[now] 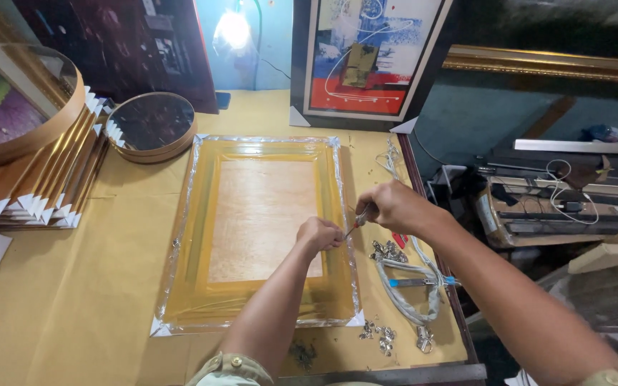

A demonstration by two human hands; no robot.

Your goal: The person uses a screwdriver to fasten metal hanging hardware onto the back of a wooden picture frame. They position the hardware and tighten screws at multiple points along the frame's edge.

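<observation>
My left hand (319,234) pinches something small on the plastic-wrapped yellow picture frame (259,229); my right hand (395,207) grips a slim screwdriver (358,223). Best kept upright, steady.

open table (73,300) lies left of the wrapped frame (259,229); hanging wire (409,286) and metal hooks (389,251) crowd its right.

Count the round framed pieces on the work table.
2. One large round wooden frame sits at the far left atop the stacked gold frames; a smaller round frame lies flat beside them, above the wrapped rectangular frame. More may lie out of view.
</observation>
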